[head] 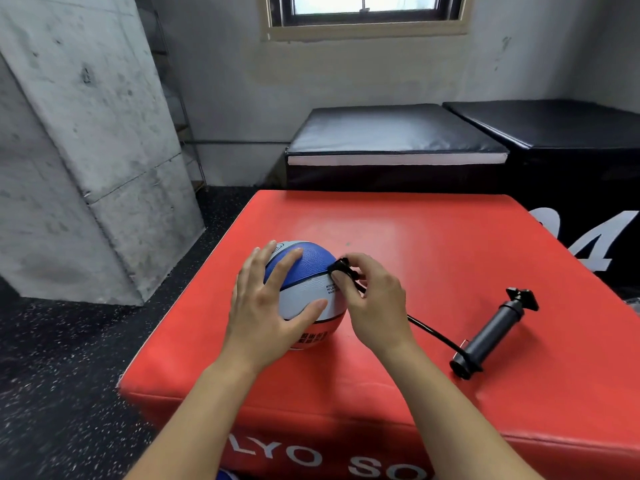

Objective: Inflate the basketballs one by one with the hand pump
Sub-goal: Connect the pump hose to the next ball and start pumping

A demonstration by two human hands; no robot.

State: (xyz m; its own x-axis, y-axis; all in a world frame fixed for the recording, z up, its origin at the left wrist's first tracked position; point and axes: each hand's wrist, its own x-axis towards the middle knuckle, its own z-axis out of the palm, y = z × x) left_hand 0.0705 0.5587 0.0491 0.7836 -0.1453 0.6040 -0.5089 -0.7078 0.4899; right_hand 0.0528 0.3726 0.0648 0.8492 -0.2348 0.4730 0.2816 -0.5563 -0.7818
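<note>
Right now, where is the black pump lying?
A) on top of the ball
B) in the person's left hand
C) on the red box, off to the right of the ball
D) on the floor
C: the hand pump lies on the red plyo box to the right of the basketball, untouched, while the right hand pinches the hose end at the ball and the left hand steadies it.
</note>
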